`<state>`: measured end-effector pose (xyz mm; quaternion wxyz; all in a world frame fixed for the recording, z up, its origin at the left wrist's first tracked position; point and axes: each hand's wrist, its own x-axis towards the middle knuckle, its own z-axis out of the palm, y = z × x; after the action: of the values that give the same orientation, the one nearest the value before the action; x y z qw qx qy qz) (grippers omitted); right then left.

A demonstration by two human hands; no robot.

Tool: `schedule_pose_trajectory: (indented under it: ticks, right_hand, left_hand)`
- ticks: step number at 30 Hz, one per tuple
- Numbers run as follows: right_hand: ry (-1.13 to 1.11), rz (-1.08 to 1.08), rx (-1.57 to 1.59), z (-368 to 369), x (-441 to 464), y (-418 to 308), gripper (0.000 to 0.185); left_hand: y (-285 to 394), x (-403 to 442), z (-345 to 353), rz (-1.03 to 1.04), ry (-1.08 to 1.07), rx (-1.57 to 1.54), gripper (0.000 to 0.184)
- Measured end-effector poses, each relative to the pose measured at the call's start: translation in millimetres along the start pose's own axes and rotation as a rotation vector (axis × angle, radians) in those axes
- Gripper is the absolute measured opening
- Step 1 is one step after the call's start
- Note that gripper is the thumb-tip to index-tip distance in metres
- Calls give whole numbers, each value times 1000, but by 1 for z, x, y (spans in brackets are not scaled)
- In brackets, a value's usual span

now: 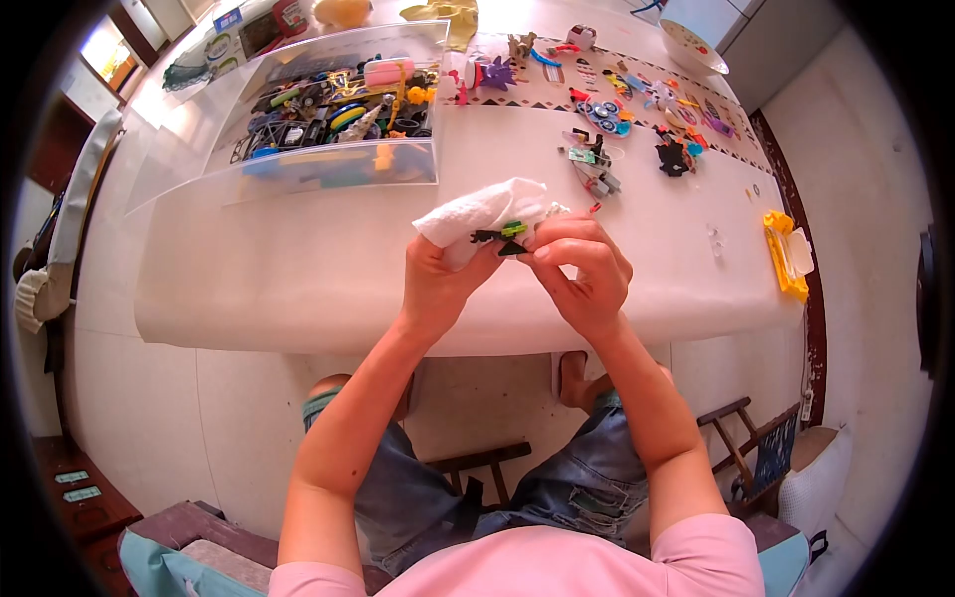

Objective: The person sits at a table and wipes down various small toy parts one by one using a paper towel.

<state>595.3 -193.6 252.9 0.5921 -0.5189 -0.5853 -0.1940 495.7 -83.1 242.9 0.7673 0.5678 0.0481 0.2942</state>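
Observation:
Both hands are raised over the near edge of the table. My left hand (443,274) is closed around a white cloth (482,210) and a small black and green toy piece (510,231). The fingers of my right hand (582,264) are pinched together at the right side of that piece, touching its dark lower tip. The cloth stands up behind the piece, between the two hands. Part of the toy is hidden by the fingers.
A clear plastic box (328,169) full of small toy parts stands at the back left. Loose toys, among them a grey and green one (597,164) and a black one (676,154), lie at the right. A yellow wipes pack (784,257) is by the right edge.

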Motion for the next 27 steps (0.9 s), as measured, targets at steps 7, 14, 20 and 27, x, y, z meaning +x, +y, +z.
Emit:
schedule_pose_trajectory:
  ticks: [7,14,20,27]
  right_hand:
    - [39,87,27,1,-2,1,27]
    - [33,298,36,0,0,-4,25]
    - [26,451,121,3,-2,-2,21]
    - [24,600,285,0,-1,-4,22]
  left_hand:
    - [-2,0,0,52,-28,99,26]
    - [-5,2,0,55,-58,83,28]
    - [-2,4,2,44,-19,190,28]
    - [-4,5,-1,15,2,205,27]
